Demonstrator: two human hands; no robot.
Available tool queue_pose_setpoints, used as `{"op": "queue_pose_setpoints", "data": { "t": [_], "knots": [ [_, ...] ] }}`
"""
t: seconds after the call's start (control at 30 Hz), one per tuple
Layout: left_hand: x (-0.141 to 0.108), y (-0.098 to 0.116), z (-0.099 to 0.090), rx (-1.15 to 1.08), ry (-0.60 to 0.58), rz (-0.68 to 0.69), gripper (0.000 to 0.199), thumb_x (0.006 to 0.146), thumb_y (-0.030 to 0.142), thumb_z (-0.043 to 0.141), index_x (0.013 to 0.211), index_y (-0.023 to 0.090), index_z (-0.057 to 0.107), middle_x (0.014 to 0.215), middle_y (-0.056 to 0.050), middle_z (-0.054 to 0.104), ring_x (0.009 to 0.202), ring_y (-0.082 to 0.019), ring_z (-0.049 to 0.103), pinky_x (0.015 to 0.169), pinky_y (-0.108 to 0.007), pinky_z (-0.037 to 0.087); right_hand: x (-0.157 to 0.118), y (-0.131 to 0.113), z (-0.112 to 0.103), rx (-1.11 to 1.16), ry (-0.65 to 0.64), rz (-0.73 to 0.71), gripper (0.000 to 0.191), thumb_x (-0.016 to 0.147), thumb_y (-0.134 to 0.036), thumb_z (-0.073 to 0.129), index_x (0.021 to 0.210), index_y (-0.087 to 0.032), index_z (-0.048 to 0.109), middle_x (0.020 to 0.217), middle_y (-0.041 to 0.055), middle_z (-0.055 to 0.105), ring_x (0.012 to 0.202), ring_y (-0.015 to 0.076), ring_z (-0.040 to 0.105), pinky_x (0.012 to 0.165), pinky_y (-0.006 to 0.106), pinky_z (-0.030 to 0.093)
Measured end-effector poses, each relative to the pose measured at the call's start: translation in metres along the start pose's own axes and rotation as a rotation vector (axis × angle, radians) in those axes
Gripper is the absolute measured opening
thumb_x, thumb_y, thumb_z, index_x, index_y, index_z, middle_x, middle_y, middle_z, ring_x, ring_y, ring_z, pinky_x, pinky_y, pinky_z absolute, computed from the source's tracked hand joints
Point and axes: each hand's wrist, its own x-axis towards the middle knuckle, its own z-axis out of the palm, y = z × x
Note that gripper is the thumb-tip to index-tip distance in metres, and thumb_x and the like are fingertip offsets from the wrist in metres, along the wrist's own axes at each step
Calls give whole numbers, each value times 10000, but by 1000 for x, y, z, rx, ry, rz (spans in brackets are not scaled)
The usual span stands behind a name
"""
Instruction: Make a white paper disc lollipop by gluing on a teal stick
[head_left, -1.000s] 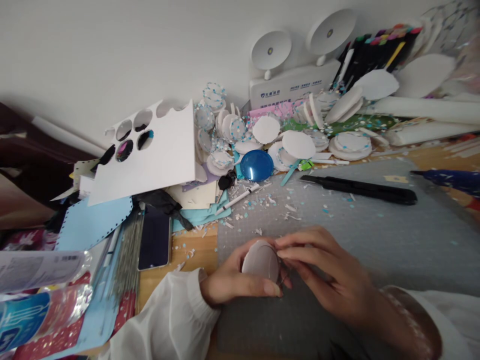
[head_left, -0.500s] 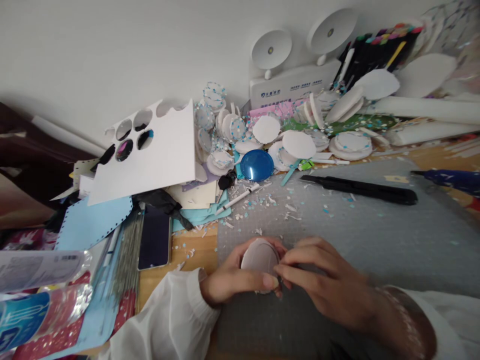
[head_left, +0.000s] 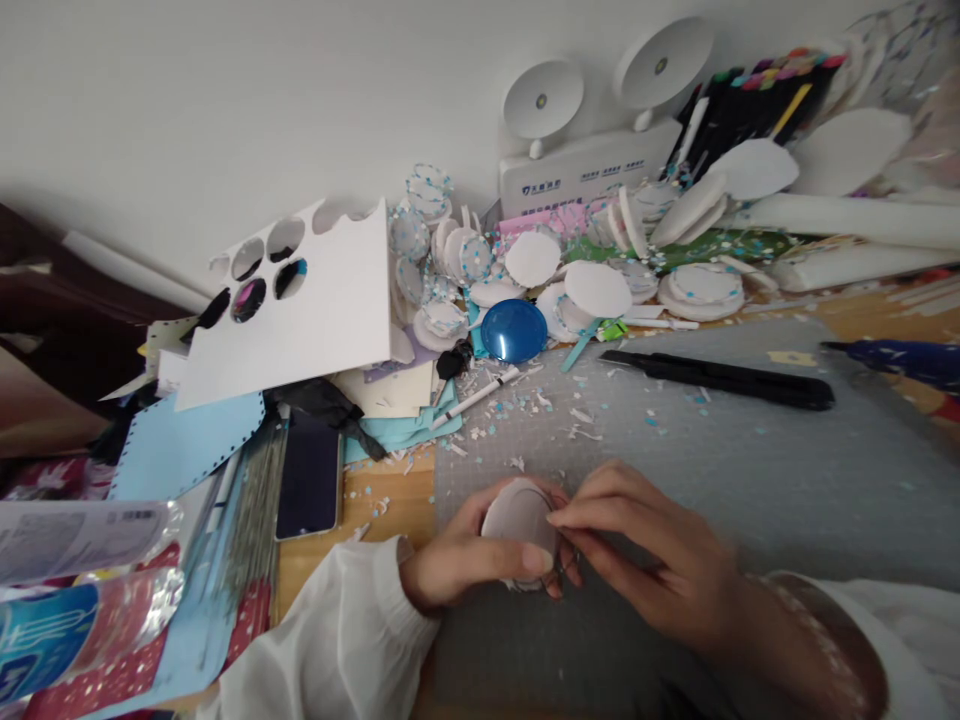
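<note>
My left hand [head_left: 480, 550] is wrapped around a round white foam disc [head_left: 517, 520], thumb across its face and fingers behind the far edge. The fingertips of my right hand [head_left: 645, 540] come to the disc's right edge, thumb and forefinger close together. Whether something small sits between those fingertips is hidden. Both hands are above the grey cutting mat [head_left: 712, 480]. Beyond them lies a black utility knife [head_left: 720, 380], and a shiny blue round lid [head_left: 514, 331] rests near the back.
White foam discs [head_left: 532, 260], several ringed with blue bits, are heaped along the wall. A white board with round holes [head_left: 322, 310] leans at left above a phone [head_left: 309, 475]. White and blue scraps litter the mat. A blue tool [head_left: 900, 360] lies at right.
My right hand's fingers have shifted slightly up along the disc's right edge. My left hand keeps the disc in nearly the same place; its thumb has moved a little.
</note>
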Motion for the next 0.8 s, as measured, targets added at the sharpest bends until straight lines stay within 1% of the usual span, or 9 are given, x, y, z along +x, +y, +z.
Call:
{"op": "queue_pose_setpoints", "data": {
  "t": [0.1,0.23,0.37,0.43,0.53,0.6,0.63,0.73,0.8],
  "knots": [
    [0,2,2,9,17,-21,516,687,343,784,1095,113,569,789,-79,683,641,-150,636,590,-243,509,0,0,-1,-21,-13,-16,238,856,-28,523,1010,-178,626,810,23,625,789,126,578,691,242,518],
    [1,4,4,4,24,-34,490,684,336,774,1076,115,580,769,-71,671,664,-166,648,575,-241,518,-5,3,-2,-49,-4,-90,305,839,16,499,1057,-166,610,838,42,614,798,141,562,699,274,515],
    [2,4,5,13,18,-53,477,698,359,762,1072,123,583,766,-74,678,648,-160,646,572,-242,520,-11,6,0,-71,-14,-120,341,830,47,473,1060,-172,599,814,36,590,773,141,541,675,280,499],
    [2,3,5,19,18,-66,479,692,355,770,1069,130,579,765,-72,680,645,-158,644,577,-244,520,-11,6,2,-75,-12,-112,331,838,46,465,1048,-172,597,810,34,585,774,139,539,666,271,496],
    [1,2,4,12,11,-60,488,686,344,784,1071,127,577,766,-71,674,659,-161,642,586,-248,518,-8,5,3,-46,-29,-37,283,866,18,473,1025,-177,603,789,23,579,755,124,552,665,248,501],
    [1,2,4,-4,-1,-17,499,695,339,786,1092,124,575,780,-71,672,677,-161,642,615,-256,519,-5,3,2,-20,-43,12,267,879,-7,490,1043,-186,601,794,16,589,750,114,567,671,232,506],
    [1,2,4,-19,-4,26,501,701,340,786,1105,130,575,803,-71,672,695,-161,644,640,-265,522,-4,3,1,-20,-34,29,273,880,-20,502,1070,-192,597,820,18,602,768,116,578,685,231,509],
    [2,2,5,-53,15,209,520,700,344,794,1139,163,582,983,-86,661,844,-189,652,760,-313,529,-2,2,-1,-53,66,79,318,877,-76,533,1161,-216,566,937,35,620,860,137,593,753,255,512],
    [2,2,5,-47,36,308,574,698,372,800,1190,182,573,1134,-101,629,991,-217,633,880,-346,500,-1,2,-3,-46,135,157,278,885,-116,531,1135,-233,563,961,34,617,880,143,596,773,263,510]
  ]
}}
